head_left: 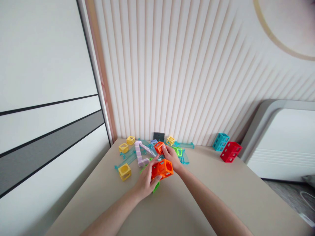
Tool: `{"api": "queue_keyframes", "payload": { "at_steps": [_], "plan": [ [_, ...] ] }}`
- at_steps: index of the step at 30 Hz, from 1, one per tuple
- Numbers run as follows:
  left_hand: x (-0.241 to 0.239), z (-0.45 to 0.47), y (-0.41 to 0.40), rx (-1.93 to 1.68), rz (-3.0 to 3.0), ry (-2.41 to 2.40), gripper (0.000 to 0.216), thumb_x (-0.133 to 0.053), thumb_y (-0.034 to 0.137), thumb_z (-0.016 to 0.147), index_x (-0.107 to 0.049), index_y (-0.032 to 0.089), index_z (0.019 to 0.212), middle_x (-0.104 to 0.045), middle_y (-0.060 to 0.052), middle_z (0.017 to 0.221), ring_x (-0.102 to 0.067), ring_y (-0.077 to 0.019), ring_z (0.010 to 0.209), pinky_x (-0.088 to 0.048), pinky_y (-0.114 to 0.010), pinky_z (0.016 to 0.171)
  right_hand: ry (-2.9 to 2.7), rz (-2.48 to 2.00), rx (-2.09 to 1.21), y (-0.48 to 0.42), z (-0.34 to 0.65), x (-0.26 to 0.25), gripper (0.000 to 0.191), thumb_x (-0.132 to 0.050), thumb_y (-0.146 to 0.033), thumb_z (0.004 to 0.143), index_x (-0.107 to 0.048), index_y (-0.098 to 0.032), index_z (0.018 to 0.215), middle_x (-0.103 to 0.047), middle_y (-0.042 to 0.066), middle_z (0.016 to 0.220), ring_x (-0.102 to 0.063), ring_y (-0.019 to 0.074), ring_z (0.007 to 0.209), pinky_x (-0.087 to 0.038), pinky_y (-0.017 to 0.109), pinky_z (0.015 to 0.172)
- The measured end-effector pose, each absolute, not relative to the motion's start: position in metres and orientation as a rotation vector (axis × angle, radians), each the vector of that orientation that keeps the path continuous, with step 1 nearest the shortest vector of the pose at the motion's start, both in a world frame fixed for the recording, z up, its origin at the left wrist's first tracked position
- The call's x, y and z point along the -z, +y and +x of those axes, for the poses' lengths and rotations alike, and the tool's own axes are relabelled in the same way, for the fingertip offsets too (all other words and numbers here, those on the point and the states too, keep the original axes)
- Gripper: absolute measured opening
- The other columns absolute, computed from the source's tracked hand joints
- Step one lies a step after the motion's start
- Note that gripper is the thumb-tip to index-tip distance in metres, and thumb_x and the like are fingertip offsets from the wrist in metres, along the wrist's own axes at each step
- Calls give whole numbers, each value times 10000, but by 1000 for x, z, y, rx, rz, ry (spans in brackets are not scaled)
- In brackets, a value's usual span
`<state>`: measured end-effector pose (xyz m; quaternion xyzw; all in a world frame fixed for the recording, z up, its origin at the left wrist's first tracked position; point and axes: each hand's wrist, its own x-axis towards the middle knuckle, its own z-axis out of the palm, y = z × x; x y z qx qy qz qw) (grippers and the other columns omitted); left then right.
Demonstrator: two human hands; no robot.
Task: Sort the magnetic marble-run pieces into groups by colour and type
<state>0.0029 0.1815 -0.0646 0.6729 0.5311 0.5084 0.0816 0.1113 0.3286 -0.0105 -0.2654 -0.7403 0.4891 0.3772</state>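
1. While both arms reach fwd over the beige table (pixel 201 200), my L hand (pixel 145 180) and R hand (pixel 173 158) meet on one orange cube frame (pixel 164 168), held just above the tabletop near its middle.
2. L hand: fingers curled, pinching the cube's left side, thumb on the near face.
3. R hand: fingers bent over the cube's far top edge, touching it; can't tell if it really clamps or just rests there.
4. Under the cube, a green piece (pixel 156 187) pokes out by my L fingers, on the table.
5. Second orange cube (pixel 158 147) sits just behind my R fingertips; contact unclear.
6. Beside R hand: green cube (pixel 178 151). Behind it: lilac track (pixel 141 154), teal track bits (pixel 128 159).
7. Yellow cubes: one (pixel 124 171) left of my L hand, more (pixel 123 147) further back toward the wall.
8. Well apart on the right: teal block (pixel 220 141) touching red block (pixel 230 151).
9. Dark socket (pixel 158 136) on the slatted wall, right behind the pile.
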Motion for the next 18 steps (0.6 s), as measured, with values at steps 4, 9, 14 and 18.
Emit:
{"api": "queue_keyframes", "payload": {
  "at_steps": [4, 9, 14, 18],
  "plan": [
    [62, 4, 182, -1522, 1975, 1581, 481, -531, 351, 980, -368, 233, 1416, -486, -168, 1485, -504, -295, 1355, -440, -486, 1101, -1863, -720, -1255, 328, 110, 10, 611, -461, -769, 847, -604, -190, 714, -567, -11, 631, -469, 147, 582, -354, 253, 538],
    [61, 3, 182, -1577, 1961, 1548, 450, -533, 343, 980, -372, 245, 1389, -465, -161, 1485, -487, -289, 1359, -418, -502, 1114, -1780, -830, -1287, 327, 108, 12, 602, -457, -776, 837, -558, -204, 677, -568, -10, 581, -493, 156, 524, -348, 262, 503],
    [60, 3, 182, -1627, 1934, 1537, 408, -536, 322, 975, -406, 245, 1354, -486, -152, 1453, -482, -295, 1353, -408, -507, 1120, -1677, -897, -1357, 327, 105, 9, 588, -512, -776, 797, -548, -212, 637, -577, -3, 552, -519, 167, 518, -356, 268, 499],
    [60, 3, 183, -1617, 1934, 1551, 408, -551, 322, 969, -403, 251, 1343, -471, -153, 1456, -473, -296, 1354, -405, -503, 1122, -1566, -945, -1470, 327, 102, 9, 564, -532, -762, 788, -549, -219, 635, -602, 12, 549, -545, 175, 497, -388, 274, 483]
  ]
}}
